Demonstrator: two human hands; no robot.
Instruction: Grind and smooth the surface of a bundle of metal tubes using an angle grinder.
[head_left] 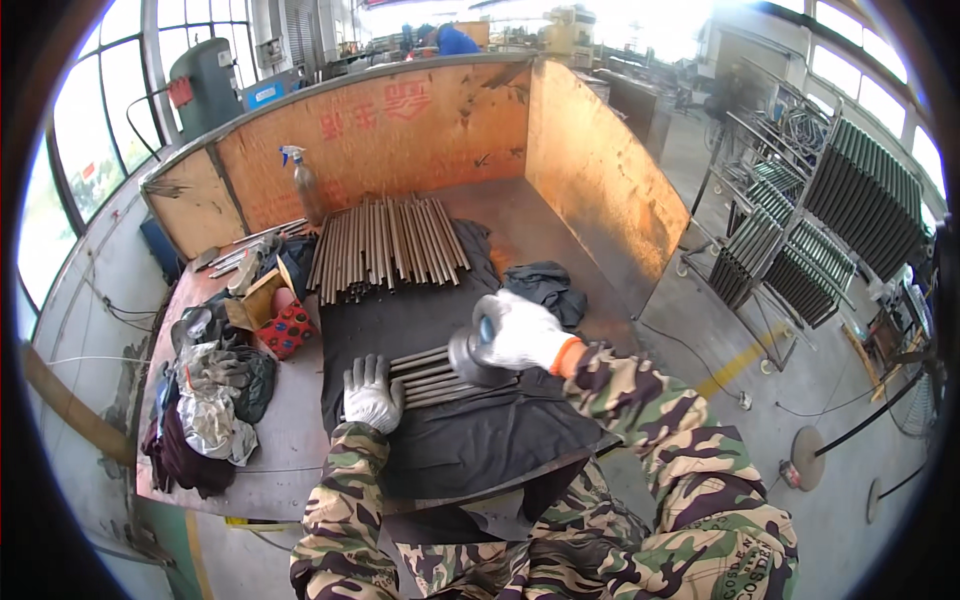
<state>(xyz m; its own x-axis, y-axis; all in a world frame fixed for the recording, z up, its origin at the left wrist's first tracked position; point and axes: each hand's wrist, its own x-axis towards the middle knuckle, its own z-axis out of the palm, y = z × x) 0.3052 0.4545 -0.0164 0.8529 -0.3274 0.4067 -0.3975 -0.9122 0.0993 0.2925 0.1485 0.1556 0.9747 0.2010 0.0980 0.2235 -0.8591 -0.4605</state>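
Several dark metal rods (428, 383) lie side by side on a black cloth (455, 450) in front of me. My left hand (373, 397), in a greyish-white glove, rests flat at their left ends with its fingers stretched out. My gloved right hand (530, 333) is closed around a round tool with a dark disc and a blue part (470, 362). The disc sits over the right part of the rods and hides some of them. Motion blurs the tool, so I cannot tell its exact kind or whether it touches them.
Farther back lies a wide row of brown metal tubes (385, 245), with a spray bottle (305, 185) behind it. Wooden boards (400, 115) wall the table's back and right. Rags and gloves (215, 390) pile up at left; a dark cloth (545, 288) lies right. Loaded racks (790, 210) stand beyond.
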